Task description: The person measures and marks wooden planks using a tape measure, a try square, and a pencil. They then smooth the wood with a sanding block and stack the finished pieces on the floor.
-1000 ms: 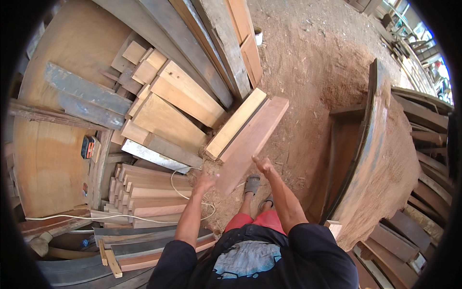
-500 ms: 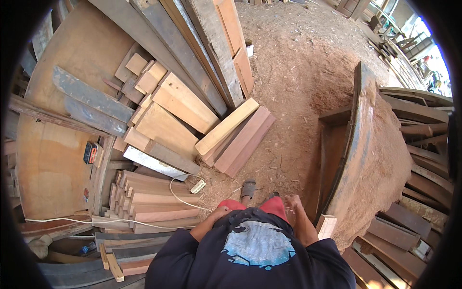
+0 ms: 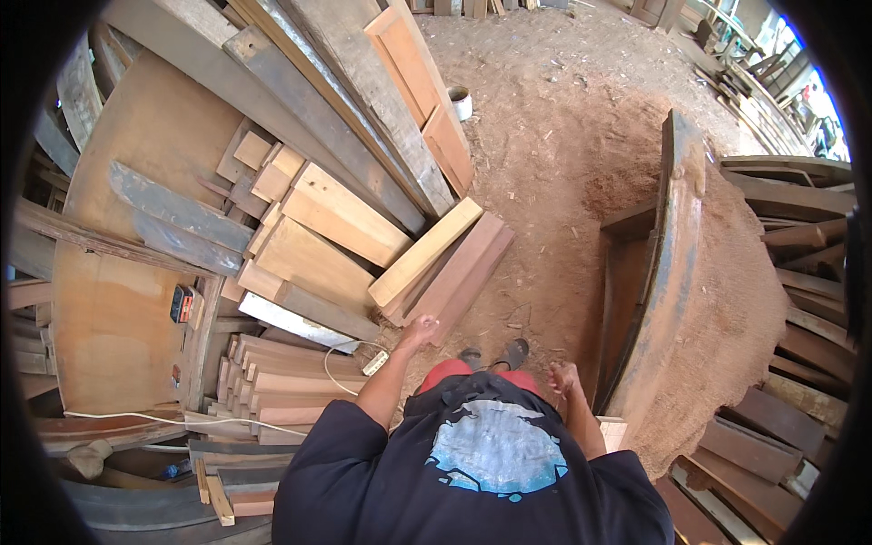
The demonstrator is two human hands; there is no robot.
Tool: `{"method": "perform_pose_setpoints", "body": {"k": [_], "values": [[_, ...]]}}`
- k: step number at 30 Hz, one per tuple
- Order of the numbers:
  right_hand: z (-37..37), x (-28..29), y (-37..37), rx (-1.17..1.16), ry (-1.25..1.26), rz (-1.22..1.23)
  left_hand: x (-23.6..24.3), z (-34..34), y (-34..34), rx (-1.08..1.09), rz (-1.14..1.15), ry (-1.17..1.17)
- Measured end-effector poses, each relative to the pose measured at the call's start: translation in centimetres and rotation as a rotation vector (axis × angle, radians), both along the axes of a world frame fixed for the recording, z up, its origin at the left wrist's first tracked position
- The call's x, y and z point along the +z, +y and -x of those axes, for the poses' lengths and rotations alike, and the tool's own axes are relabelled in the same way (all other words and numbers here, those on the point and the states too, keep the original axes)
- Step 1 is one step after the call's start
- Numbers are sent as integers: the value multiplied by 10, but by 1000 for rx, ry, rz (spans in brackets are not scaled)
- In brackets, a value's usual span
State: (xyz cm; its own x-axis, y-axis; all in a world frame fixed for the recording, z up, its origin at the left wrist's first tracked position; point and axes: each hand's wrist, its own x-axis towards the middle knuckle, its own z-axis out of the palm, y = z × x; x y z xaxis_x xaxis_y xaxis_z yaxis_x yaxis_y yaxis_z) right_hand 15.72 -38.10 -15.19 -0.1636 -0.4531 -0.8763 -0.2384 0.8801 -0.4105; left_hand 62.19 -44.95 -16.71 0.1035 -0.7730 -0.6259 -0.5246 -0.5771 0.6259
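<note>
My left hand (image 3: 420, 332) reaches forward over the near end of a reddish-brown board (image 3: 461, 272). Its fingers are loosely curled with nothing visible in them; whether they touch the wood I cannot tell. Beside that board lies a pale yellow plank (image 3: 425, 252). Out to the right of my body hangs my right hand (image 3: 563, 377), empty, its fingers half bent and apart. The closest thing to it is a long, worn wooden beam (image 3: 661, 309) whose near end has a pale wood block (image 3: 613, 431) by it.
Stacked short boards (image 3: 291, 383) and a white power strip (image 3: 374, 362) with its cord lie on the left. Long planks (image 3: 336, 109) lean beyond them. A sawdust heap (image 3: 727, 300) lies behind the beam. Farther off stands a white bucket (image 3: 460, 103). Sandy floor (image 3: 545, 173) stretches ahead.
My left hand has swung from beside my thigh forward to the reddish-brown boards. My right hand has shifted slightly outward. My feet have moved and the view has turned a little.
</note>
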Motion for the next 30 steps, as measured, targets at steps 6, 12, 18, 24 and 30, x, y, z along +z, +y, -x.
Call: {"method": "perform_pose_setpoints", "body": {"k": [6,12,18,24,30], "values": [[46,-19,-60,113,27,99,27,62,8,-13,-64,6],[47,-16,-99,100,-14,173,34,41,66,6,-141,-164],[-19,-19,-120,307,123,163,6,-51,102,239,-221,29],[-107,-20,-110,271,61,219,2,-127,129,161,-177,25],[-132,-53,-45,159,161,223,-32,-221,152,75,-251,0]]}}
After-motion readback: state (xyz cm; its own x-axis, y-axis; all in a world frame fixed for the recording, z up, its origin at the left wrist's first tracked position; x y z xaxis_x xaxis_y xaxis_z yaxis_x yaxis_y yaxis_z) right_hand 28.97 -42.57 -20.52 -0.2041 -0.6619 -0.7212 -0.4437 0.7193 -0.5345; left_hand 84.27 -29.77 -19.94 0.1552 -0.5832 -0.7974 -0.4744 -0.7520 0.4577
